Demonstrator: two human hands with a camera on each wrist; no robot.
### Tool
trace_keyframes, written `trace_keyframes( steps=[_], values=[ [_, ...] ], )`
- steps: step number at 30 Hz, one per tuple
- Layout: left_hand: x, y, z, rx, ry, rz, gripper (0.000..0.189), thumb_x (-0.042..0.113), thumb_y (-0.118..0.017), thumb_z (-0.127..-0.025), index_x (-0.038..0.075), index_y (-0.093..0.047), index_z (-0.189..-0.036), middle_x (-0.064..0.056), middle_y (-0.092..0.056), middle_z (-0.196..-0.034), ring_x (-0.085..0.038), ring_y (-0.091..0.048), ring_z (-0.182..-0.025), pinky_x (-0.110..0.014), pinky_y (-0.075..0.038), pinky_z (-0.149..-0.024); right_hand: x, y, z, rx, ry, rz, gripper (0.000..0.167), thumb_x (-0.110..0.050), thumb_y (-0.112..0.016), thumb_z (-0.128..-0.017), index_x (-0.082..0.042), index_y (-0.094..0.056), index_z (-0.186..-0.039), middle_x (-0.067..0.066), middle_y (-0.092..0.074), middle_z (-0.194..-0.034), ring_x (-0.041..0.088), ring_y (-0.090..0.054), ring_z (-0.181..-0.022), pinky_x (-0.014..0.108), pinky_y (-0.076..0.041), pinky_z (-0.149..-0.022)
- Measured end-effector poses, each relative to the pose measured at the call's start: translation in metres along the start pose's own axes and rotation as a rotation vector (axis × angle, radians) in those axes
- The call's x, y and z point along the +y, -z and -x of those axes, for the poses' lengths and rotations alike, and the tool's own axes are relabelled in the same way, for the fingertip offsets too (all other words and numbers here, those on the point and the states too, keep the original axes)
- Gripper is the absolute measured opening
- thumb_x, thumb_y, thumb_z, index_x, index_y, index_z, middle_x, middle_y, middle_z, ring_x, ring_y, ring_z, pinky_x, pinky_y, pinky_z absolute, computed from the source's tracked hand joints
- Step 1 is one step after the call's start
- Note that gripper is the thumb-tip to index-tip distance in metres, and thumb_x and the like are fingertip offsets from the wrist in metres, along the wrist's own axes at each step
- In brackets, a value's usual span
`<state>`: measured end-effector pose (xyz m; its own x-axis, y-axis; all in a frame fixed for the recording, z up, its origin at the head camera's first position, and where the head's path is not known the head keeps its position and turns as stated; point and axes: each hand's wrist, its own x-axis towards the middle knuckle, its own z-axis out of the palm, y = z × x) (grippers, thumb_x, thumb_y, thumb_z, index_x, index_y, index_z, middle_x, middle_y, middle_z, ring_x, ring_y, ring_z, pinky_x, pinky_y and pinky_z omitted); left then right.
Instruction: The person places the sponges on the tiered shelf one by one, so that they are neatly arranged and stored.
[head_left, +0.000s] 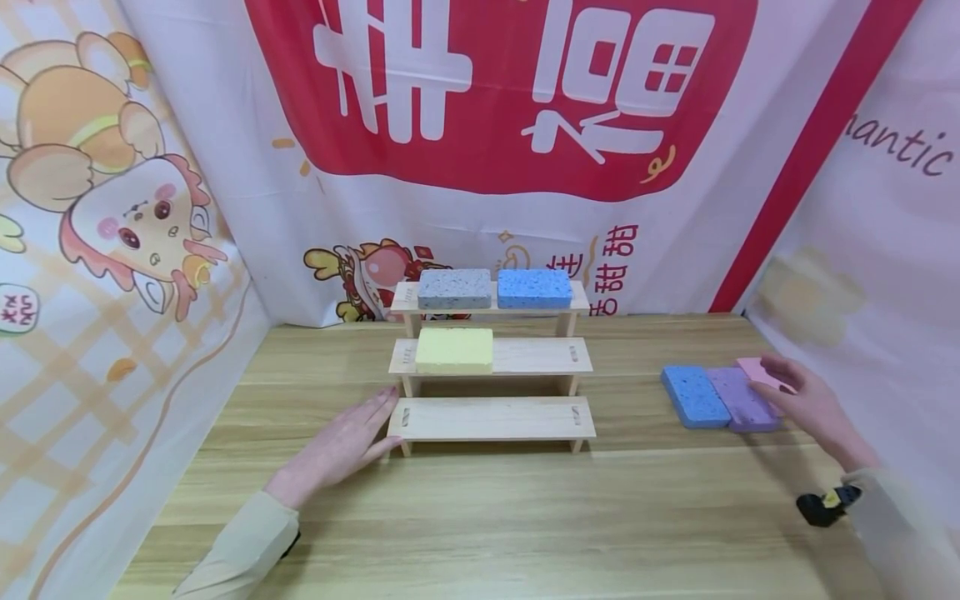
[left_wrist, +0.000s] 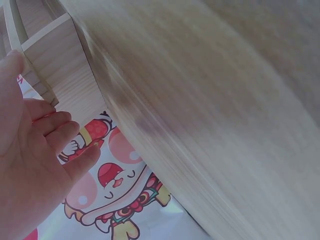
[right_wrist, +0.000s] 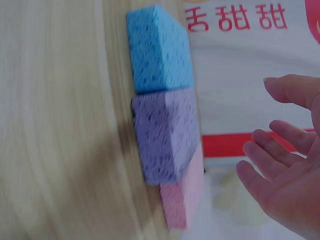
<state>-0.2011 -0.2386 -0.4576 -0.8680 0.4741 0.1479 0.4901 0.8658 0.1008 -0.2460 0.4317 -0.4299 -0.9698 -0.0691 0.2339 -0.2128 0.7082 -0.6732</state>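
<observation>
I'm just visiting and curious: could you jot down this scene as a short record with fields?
Rack: three-step wooden shelf on the table
Top step: grey sponge, blue sponge
Middle step: yellow sponge
Bottom step: bare
Table, right: blue sponge on table, purple sponge, pink sponge
Left hand: open, at bottom step's end
Right hand: open, over pink sponge

A three-step wooden rack (head_left: 491,417) stands mid-tabletop (head_left: 480,517). Two sponges (head_left: 454,288) sit side by side on its top step, one sponge (head_left: 453,351) on the middle step's left. Three sponges (head_left: 694,397) lie in a row to the right.
</observation>
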Motion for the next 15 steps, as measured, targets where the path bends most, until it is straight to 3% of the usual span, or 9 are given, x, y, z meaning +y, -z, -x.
trace_keyframes(
  steps=[2, 3, 6, 7, 9, 10, 12, 13, 15],
  values=[
    [0.000, 0.000, 0.000, -0.005, 0.006, -0.001, 0.075, 0.050, -0.048, -0.101, -0.002, -0.031, -0.153, -0.019, -0.032, -0.160, -0.038, -0.041, -0.144, -0.056, -0.039, -0.116, 0.006, 0.003, 0.001, 0.007, -0.016, 0.015, 0.063, -0.024, -0.063, -0.098, 0.012, -0.040, -0.143, 0.036, -0.047, -0.143, -0.032, -0.032, -0.100, -0.010, -0.033, -0.082],
    [0.000, 0.000, 0.000, -0.008, 0.009, -0.001, 0.075, 0.050, -0.048, -0.101, -0.002, -0.031, -0.153, -0.018, -0.031, -0.161, -0.038, -0.041, -0.144, -0.056, -0.039, -0.117, 0.009, 0.004, 0.001, 0.012, -0.021, 0.016, 0.063, -0.024, -0.064, -0.097, 0.012, -0.040, -0.143, 0.023, -0.053, -0.144, -0.033, -0.032, -0.100, -0.010, -0.033, -0.082],
    [0.000, 0.000, -0.001, -0.009, 0.009, -0.004, 0.075, 0.050, -0.048, -0.101, -0.002, -0.031, -0.153, -0.018, -0.031, -0.161, -0.038, -0.041, -0.144, -0.056, -0.039, -0.117, 0.017, 0.008, 0.002, 0.007, -0.053, 0.042, 0.065, -0.027, -0.063, -0.098, 0.011, -0.038, -0.145, 0.024, -0.053, -0.143, -0.031, -0.032, -0.098, -0.010, -0.032, -0.079],
    [0.000, 0.000, -0.001, -0.008, 0.008, -0.006, 0.075, 0.050, -0.048, -0.101, -0.002, -0.031, -0.153, -0.018, -0.031, -0.160, -0.038, -0.041, -0.144, -0.056, -0.039, -0.117, 0.019, 0.010, 0.003, -0.002, -0.071, 0.054, 0.066, -0.029, -0.062, -0.098, 0.010, -0.037, -0.146, 0.029, -0.051, -0.143, -0.025, -0.039, -0.102, -0.009, -0.031, -0.077],
    [0.000, 0.000, -0.001, -0.005, 0.006, -0.009, 0.075, 0.049, -0.049, -0.101, -0.002, -0.031, -0.153, -0.019, -0.031, -0.160, -0.037, -0.041, -0.144, -0.056, -0.039, -0.116, 0.022, 0.012, 0.004, -0.021, -0.104, 0.061, 0.070, -0.032, -0.060, -0.099, 0.010, -0.033, -0.148, 0.031, -0.049, -0.144, -0.004, -0.051, -0.119, -0.008, -0.030, -0.074],
    [0.000, 0.000, -0.001, -0.002, 0.004, -0.011, 0.075, 0.049, -0.049, -0.101, -0.002, -0.031, -0.153, -0.019, -0.032, -0.160, -0.037, -0.041, -0.144, -0.055, -0.039, -0.116, 0.023, 0.014, 0.004, -0.037, -0.125, 0.068, 0.072, -0.034, -0.059, -0.100, 0.009, -0.031, -0.149, 0.043, -0.040, -0.142, 0.012, -0.053, -0.126, -0.006, -0.030, -0.072],
    [0.001, 0.000, 0.000, 0.001, 0.003, -0.012, 0.075, 0.049, -0.050, -0.101, -0.002, -0.032, -0.153, -0.019, -0.032, -0.160, -0.037, -0.041, -0.144, -0.056, -0.039, -0.116, 0.026, 0.016, 0.005, -0.058, -0.156, 0.066, 0.075, -0.037, -0.057, -0.100, 0.010, -0.027, -0.151, 0.043, -0.037, -0.145, 0.045, -0.045, -0.130, -0.005, -0.029, -0.070],
    [0.001, 0.000, 0.000, 0.002, 0.003, -0.011, 0.075, 0.049, -0.050, -0.101, -0.002, -0.032, -0.153, -0.019, -0.033, -0.159, -0.037, -0.041, -0.144, -0.056, -0.040, -0.116, 0.028, 0.017, 0.005, -0.061, -0.172, 0.073, 0.076, -0.038, -0.056, -0.100, 0.010, -0.026, -0.151, 0.043, -0.036, -0.145, 0.055, -0.038, -0.128, -0.004, -0.029, -0.070],
    [0.001, 0.000, 0.000, 0.002, 0.003, -0.010, 0.074, 0.048, -0.050, -0.101, -0.002, -0.032, -0.152, -0.020, -0.034, -0.159, -0.037, -0.041, -0.144, -0.056, -0.040, -0.116, 0.031, 0.018, 0.005, -0.064, -0.184, 0.070, 0.077, -0.039, -0.056, -0.100, 0.011, -0.025, -0.151, 0.043, -0.035, -0.146, 0.058, -0.037, -0.128, -0.004, -0.028, -0.070]
  ],
)
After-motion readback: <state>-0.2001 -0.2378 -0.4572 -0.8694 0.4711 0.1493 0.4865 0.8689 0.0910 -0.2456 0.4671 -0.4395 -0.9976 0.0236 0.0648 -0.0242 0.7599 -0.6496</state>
